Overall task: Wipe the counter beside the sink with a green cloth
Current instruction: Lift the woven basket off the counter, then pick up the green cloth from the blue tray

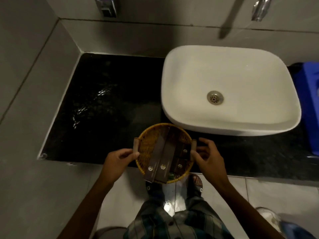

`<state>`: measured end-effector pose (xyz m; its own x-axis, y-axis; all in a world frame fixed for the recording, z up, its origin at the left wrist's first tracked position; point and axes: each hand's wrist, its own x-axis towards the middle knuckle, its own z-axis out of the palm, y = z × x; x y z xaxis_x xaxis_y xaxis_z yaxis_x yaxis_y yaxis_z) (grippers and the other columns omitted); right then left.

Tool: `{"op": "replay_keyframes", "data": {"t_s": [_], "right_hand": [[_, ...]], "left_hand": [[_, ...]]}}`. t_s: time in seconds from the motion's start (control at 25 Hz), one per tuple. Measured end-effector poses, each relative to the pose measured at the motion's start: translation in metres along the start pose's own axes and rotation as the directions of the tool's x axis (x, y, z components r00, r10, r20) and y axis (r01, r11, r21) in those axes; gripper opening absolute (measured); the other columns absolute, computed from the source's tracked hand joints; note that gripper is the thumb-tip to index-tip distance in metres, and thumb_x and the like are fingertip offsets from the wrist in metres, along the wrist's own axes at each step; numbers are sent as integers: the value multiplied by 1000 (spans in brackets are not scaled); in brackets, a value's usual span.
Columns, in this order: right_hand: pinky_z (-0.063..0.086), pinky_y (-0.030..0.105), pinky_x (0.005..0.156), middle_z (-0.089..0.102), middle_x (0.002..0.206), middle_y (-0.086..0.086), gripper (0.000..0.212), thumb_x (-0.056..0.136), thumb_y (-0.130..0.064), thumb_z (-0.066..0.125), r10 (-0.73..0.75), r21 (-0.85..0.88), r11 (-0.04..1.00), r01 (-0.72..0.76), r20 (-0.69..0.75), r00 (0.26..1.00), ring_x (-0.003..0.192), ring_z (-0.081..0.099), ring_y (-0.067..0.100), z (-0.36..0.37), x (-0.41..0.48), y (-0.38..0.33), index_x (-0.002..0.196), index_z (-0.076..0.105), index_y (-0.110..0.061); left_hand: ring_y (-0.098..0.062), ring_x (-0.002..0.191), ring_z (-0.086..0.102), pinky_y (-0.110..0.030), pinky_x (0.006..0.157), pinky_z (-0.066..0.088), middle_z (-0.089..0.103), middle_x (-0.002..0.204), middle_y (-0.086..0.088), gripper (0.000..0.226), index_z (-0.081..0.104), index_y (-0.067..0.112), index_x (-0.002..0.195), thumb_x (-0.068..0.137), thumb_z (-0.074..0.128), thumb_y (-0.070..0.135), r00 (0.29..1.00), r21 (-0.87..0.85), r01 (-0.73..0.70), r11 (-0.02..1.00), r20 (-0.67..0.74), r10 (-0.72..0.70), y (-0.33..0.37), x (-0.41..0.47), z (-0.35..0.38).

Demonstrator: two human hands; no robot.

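Note:
A round wicker basket (146, 144) with two wooden handles sits at the front edge of the black counter (103, 104), left of the white sink (229, 90). It holds several long brown boxes (162, 157). A small green bit (170, 177) shows under the boxes at the basket's near rim; I cannot tell whether it is the cloth. My left hand (119, 161) grips the left handle. My right hand (205, 156) curls around the right handle. The counter looks wet, with glints on its left half.
Grey tiled walls close the counter at the left and back. A blue plastic thing (310, 107) lies right of the sink. A tap spout (227, 19) hangs over the sink. My feet stand on a white tiled floor (120, 195).

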<state>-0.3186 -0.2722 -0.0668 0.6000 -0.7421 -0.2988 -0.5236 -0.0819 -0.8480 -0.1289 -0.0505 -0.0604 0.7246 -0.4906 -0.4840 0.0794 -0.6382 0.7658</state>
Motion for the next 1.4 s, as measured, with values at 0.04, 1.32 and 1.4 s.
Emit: {"op": "replay_keyframes", "data": {"t_s": [0.04, 1.32, 1.4], "right_hand": [[53, 6, 65, 65, 93, -11, 46, 86, -23, 70, -22, -9, 1000, 22, 1, 1000, 82, 64, -9, -3, 1, 0, 126, 48, -26], [52, 32, 64, 69, 90, 16, 30, 70, -12, 72, 537, 222, 843, -491, -271, 799, 80, 65, 30, -448, 148, 160, 99, 69, -7], [51, 31, 61, 69, 86, 15, 28, 70, -13, 70, 500, 269, 861, -431, -293, 815, 76, 65, 30, -439, 135, 128, 97, 67, -7]], "left_hand": [[-7, 89, 68, -24, 77, 56, 71, 95, 12, 17, 68, 28, 101, 85, 69, 26, 999, 55, 6, 998, -54, -3, 3, -1, 0], [-27, 142, 27, -52, 119, 5, 49, 144, -10, 44, 44, 18, 136, 92, 46, 25, 389, 359, -921, 151, 864, 318, 345, 37, 527], [-27, 138, 36, -45, 115, 20, 56, 136, -10, 43, 52, 19, 130, 88, 54, 25, 440, 336, -898, 285, 707, 553, 346, 43, 490]]}}
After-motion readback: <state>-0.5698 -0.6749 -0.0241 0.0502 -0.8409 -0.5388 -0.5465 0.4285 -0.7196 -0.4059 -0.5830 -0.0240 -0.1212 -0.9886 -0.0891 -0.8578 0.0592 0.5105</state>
